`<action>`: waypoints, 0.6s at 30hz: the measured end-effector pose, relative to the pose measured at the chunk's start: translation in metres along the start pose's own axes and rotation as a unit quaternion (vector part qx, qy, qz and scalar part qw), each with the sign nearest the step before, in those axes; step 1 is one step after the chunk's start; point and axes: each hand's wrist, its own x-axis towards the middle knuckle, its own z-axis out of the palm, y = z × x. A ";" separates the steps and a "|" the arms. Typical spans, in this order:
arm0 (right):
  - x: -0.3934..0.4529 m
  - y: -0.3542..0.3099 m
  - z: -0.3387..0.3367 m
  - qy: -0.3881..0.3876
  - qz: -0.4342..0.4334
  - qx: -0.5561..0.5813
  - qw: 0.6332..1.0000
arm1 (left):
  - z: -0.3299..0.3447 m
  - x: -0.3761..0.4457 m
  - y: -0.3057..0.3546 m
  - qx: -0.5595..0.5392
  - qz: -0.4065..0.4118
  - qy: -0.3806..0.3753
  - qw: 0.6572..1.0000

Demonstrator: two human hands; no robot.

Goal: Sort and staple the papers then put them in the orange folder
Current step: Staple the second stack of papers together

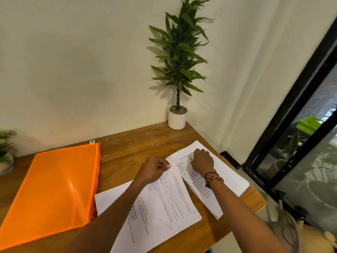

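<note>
Left hand (155, 168) pinches printed papers (164, 203); right hand (202, 160), curled at two o'clock, hides its grasp; glossy orange folder (54, 187) cropped.

Brown wood-grain table (131, 148) set against a cream wall. Flat orange plastic folder (54, 185) on its left part. Loose white printed sheets (160, 207) near the front edge, beside the folder. Skewed stack of white papers (224, 172) at the right edge. White cylindrical pot with green plant (177, 119) in the far corner.
</note>
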 end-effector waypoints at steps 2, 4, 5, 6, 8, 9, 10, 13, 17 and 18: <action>0.004 0.001 -0.002 0.006 -0.001 0.036 0.999 | -0.002 -0.002 0.001 -0.003 0.002 -0.009 1.000; 0.009 0.000 -0.006 -0.005 0.016 0.158 0.987 | -0.004 -0.003 0.003 -0.007 -0.003 -0.017 1.000; 0.011 -0.002 -0.010 -0.031 0.032 0.261 0.964 | -0.004 -0.003 0.004 -0.008 -0.006 -0.022 1.000; 0.010 -0.006 -0.016 -0.068 0.048 0.370 0.925 | -0.005 -0.003 0.006 -0.005 -0.010 -0.024 1.000; 0.006 -0.015 -0.031 -0.145 0.070 0.526 0.835 | -0.005 -0.003 0.009 0.006 -0.022 -0.029 0.999; 0.005 -0.018 -0.036 -0.170 0.068 0.553 0.813 | -0.005 -0.004 0.011 0.007 -0.025 -0.035 0.999; 0.004 -0.022 -0.039 -0.194 0.060 0.559 0.804 | -0.006 -0.005 0.012 0.005 -0.027 -0.045 0.999; -0.001 -0.033 -0.046 -0.248 0.034 0.532 0.809 | -0.010 -0.008 0.016 0.000 -0.030 -0.077 0.997; -0.005 -0.045 -0.047 -0.275 0.027 0.524 0.806 | -0.011 -0.009 0.015 -0.002 -0.041 -0.095 0.995; -0.006 -0.046 -0.047 -0.285 0.031 0.527 0.800 | -0.011 -0.009 0.015 0.001 -0.043 -0.091 0.995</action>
